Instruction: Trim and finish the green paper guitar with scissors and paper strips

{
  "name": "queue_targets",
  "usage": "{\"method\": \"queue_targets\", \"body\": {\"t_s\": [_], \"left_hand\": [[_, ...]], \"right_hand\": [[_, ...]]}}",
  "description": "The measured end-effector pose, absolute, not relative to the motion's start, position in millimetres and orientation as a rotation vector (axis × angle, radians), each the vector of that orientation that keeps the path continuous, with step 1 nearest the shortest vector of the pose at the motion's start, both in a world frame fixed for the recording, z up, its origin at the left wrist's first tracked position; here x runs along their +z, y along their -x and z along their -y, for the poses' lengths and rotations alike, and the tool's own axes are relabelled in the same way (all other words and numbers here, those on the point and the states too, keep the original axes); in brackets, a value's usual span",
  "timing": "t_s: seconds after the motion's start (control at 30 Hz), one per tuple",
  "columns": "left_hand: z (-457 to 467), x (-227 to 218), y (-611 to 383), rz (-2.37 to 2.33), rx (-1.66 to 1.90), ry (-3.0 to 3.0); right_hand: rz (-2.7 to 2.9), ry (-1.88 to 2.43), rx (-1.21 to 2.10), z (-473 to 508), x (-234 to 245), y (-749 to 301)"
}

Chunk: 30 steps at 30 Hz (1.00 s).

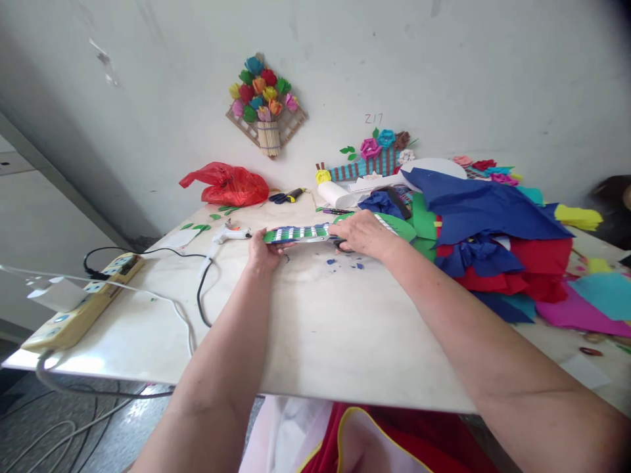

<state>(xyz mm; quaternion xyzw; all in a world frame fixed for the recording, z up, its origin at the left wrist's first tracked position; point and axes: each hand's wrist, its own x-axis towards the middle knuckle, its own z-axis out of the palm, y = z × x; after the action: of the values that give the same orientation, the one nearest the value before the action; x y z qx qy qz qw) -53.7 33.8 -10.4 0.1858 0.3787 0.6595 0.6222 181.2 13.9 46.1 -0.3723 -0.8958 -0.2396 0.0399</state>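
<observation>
A woven paper strip [300, 232] in green, white and blue is held low over the white table. My left hand [266, 251] grips its left end, fingers underneath and thumb on the near side. My right hand [362, 234] is closed around black-handled scissors [340, 245], whose blades point left along the strip's near edge. Part of the scissors is hidden by the fingers. Below my right hand lie small dark blue paper scraps [359, 266]. Behind that hand is a green paper piece [401, 226] with white strips on it.
A white glue gun [229, 233] lies left of my left hand, its cable running to a power strip [83, 302]. A red plastic bag [231, 185] and yellow-black pliers [294, 195] sit near the wall. Coloured crepe paper [493, 210] is piled at right. Paper flowers [263, 89] hang above.
</observation>
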Motion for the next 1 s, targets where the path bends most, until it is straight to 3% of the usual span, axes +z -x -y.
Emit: {"method": "queue_targets", "body": {"t_s": [1.0], "left_hand": [[-35.1, -12.0, 56.7, -0.897, 1.445, -0.442]], "right_hand": [[2.744, 1.039, -0.697, -11.6, 50.1, -181.2]]}}
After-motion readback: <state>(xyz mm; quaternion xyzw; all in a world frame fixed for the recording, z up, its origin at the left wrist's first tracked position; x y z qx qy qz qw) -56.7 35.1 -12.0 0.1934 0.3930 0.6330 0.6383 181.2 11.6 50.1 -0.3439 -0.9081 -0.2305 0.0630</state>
